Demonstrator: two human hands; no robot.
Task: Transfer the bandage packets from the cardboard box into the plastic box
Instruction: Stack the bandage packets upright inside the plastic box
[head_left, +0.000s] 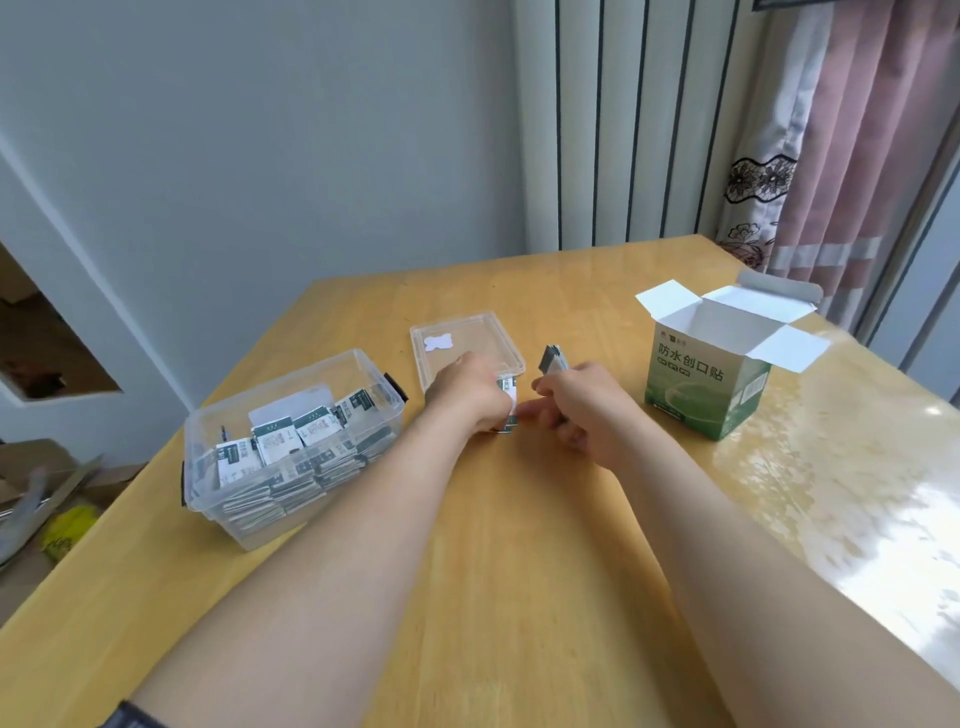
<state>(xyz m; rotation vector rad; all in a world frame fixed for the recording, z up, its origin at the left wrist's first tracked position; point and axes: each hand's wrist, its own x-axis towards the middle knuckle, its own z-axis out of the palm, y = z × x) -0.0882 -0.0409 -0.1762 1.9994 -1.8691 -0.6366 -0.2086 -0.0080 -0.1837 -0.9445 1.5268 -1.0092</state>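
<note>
A clear plastic box (218, 499) stands at the left of the wooden table, holding several green-and-white bandage packets (291, 441). The green cardboard box (701, 395) stands at the right with its white flaps open; its inside looks bare from here. Between them, my left hand (467, 395) grips a small stack of packets (510, 402) just above the table. My right hand (576, 405) holds another few packets (555, 359) that stick up behind its fingers. The two hands nearly touch.
The plastic box's clear lid (457, 332) lies flat behind my hands. The table (519, 571) has a glossy, reflective right side. Cardboard and a yellow item (67, 525) lie on the floor at the left. A curtain (831, 156) hangs behind the cardboard box.
</note>
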